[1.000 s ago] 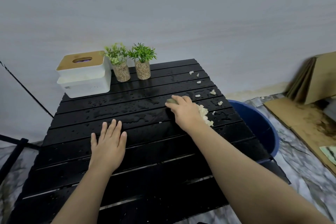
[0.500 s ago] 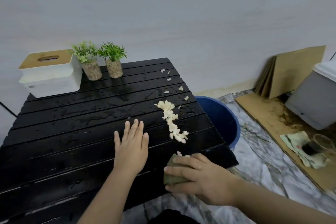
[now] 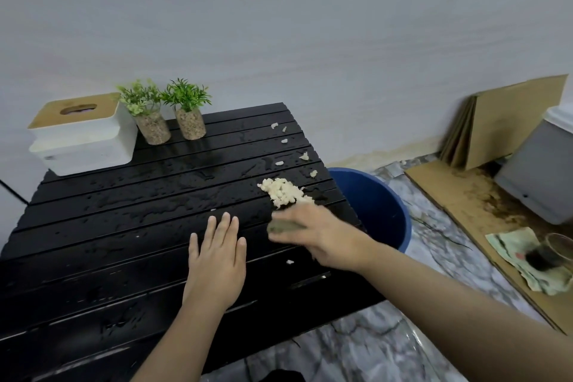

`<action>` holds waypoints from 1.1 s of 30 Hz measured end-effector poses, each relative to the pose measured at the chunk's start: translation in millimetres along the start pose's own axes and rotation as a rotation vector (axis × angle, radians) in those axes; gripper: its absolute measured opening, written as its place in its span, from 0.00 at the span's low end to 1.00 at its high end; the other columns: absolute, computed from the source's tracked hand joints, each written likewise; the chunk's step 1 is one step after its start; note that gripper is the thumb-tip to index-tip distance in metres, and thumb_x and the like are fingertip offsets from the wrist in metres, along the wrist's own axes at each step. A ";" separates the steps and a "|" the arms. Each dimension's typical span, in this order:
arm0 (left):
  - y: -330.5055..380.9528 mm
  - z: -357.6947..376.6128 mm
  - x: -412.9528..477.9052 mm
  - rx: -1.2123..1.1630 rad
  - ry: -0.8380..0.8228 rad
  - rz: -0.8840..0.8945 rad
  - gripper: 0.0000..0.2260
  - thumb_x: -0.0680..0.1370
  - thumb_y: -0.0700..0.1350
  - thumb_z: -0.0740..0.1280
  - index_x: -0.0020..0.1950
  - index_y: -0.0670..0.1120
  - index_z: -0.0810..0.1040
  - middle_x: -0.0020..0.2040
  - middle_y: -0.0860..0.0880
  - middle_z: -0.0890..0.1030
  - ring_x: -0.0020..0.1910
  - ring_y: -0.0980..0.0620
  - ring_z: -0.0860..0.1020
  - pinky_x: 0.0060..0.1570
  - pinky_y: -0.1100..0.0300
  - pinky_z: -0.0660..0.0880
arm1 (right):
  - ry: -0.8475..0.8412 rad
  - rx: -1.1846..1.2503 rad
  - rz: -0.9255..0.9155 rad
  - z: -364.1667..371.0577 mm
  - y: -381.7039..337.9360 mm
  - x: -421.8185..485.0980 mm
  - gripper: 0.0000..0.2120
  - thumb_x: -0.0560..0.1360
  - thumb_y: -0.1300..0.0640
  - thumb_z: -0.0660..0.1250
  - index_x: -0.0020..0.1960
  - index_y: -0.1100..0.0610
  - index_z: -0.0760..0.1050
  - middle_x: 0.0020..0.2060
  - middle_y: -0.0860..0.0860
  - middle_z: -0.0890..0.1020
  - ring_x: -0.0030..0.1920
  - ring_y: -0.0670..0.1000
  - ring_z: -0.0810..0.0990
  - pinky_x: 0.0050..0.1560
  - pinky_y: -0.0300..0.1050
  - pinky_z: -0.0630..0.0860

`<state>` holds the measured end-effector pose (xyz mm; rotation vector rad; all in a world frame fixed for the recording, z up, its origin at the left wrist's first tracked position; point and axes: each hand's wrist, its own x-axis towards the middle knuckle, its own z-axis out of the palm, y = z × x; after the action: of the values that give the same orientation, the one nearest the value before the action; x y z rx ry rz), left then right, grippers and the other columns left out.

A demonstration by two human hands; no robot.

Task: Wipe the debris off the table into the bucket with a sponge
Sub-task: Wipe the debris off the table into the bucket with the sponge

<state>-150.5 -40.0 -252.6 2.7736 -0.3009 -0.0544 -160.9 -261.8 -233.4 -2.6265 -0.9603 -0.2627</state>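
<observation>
Black slatted wet surface [image 3: 124,211] carries pale crumbly debris [image 3: 283,192] beside the right hand [image 3: 322,236] clamped on a green sponge [image 3: 283,226], near the round blue plastic bucket [image 3: 378,211], left hand [image 3: 217,260] flat, fingers open.

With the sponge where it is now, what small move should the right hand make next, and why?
Probably a short push of the sponge rightward: the right hand holds it just behind the debris pile, which lies near the table edge, with the blue bucket just beyond.
</observation>
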 end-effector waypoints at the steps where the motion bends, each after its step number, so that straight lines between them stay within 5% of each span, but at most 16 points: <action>1: -0.1 -0.3 0.2 -0.003 -0.001 0.000 0.23 0.81 0.52 0.43 0.76 0.51 0.47 0.77 0.55 0.46 0.75 0.56 0.39 0.74 0.51 0.38 | -0.032 0.008 -0.070 3.2 -12.2 -10.7 0.23 0.72 0.66 0.57 0.65 0.52 0.72 0.67 0.55 0.71 0.66 0.55 0.67 0.57 0.60 0.70; 6: 0.4 -2.0 -1.1 -0.009 0.000 0.000 0.22 0.81 0.52 0.43 0.76 0.50 0.48 0.77 0.55 0.46 0.75 0.56 0.39 0.74 0.52 0.38 | -0.146 -0.057 -0.142 4.6 -38.1 -38.4 0.18 0.76 0.52 0.56 0.64 0.43 0.71 0.70 0.45 0.67 0.72 0.51 0.59 0.67 0.53 0.58; 9: 0.8 -3.1 -2.0 -0.016 0.000 0.000 0.22 0.81 0.52 0.43 0.76 0.51 0.48 0.77 0.55 0.46 0.76 0.56 0.40 0.74 0.52 0.38 | -0.079 -0.092 -0.052 3.2 -7.7 -9.0 0.21 0.72 0.60 0.55 0.60 0.48 0.77 0.66 0.52 0.74 0.65 0.58 0.69 0.60 0.55 0.69; 12: 0.5 -3.4 -2.2 -0.010 -0.003 -0.002 0.23 0.81 0.52 0.42 0.76 0.51 0.47 0.77 0.55 0.46 0.75 0.56 0.39 0.74 0.52 0.38 | -0.030 -0.074 0.095 5.0 12.6 14.2 0.24 0.70 0.71 0.61 0.61 0.52 0.76 0.65 0.56 0.73 0.63 0.61 0.69 0.52 0.65 0.74; 15: 0.0 -2.8 -2.2 -0.007 -0.006 0.002 0.23 0.81 0.52 0.42 0.76 0.50 0.47 0.77 0.55 0.46 0.75 0.56 0.39 0.74 0.51 0.37 | 0.082 0.000 0.152 -4.5 17.1 12.8 0.26 0.70 0.73 0.62 0.63 0.52 0.74 0.65 0.55 0.72 0.63 0.59 0.69 0.59 0.62 0.70; 18: -0.3 -1.9 -0.8 -0.014 -0.009 0.002 0.23 0.81 0.53 0.42 0.76 0.51 0.47 0.77 0.55 0.45 0.75 0.56 0.39 0.74 0.52 0.37 | 0.117 -0.027 0.073 -14.6 3.6 -16.0 0.29 0.69 0.74 0.63 0.65 0.51 0.73 0.67 0.54 0.70 0.66 0.56 0.67 0.61 0.60 0.69; 24: -1.0 -0.6 -0.1 -0.012 -0.006 0.002 0.23 0.81 0.53 0.42 0.76 0.50 0.46 0.77 0.55 0.45 0.75 0.56 0.39 0.74 0.51 0.37 | -0.108 -0.101 -0.260 -3.3 -28.7 -86.7 0.25 0.72 0.63 0.64 0.66 0.46 0.70 0.71 0.46 0.65 0.71 0.51 0.61 0.58 0.51 0.69; 30: -0.5 -0.3 0.0 -0.004 0.002 0.000 0.23 0.81 0.52 0.42 0.76 0.51 0.47 0.77 0.55 0.45 0.75 0.56 0.38 0.74 0.52 0.37 | -0.040 -0.135 0.001 4.2 28.0 -8.3 0.24 0.70 0.63 0.54 0.62 0.50 0.75 0.66 0.52 0.72 0.66 0.56 0.65 0.49 0.61 0.74; 33: -0.6 -0.2 0.3 -0.003 -0.001 -0.003 0.23 0.81 0.53 0.42 0.76 0.51 0.47 0.77 0.55 0.45 0.75 0.56 0.38 0.74 0.52 0.36 | 0.071 -0.045 0.120 3.6 38.9 15.7 0.23 0.70 0.70 0.61 0.61 0.53 0.76 0.64 0.55 0.74 0.61 0.60 0.70 0.53 0.64 0.72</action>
<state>-150.1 -39.4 -252.6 2.7714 -0.2967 -0.0563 -123.4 -279.1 -241.7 -2.6841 -0.7794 -0.3490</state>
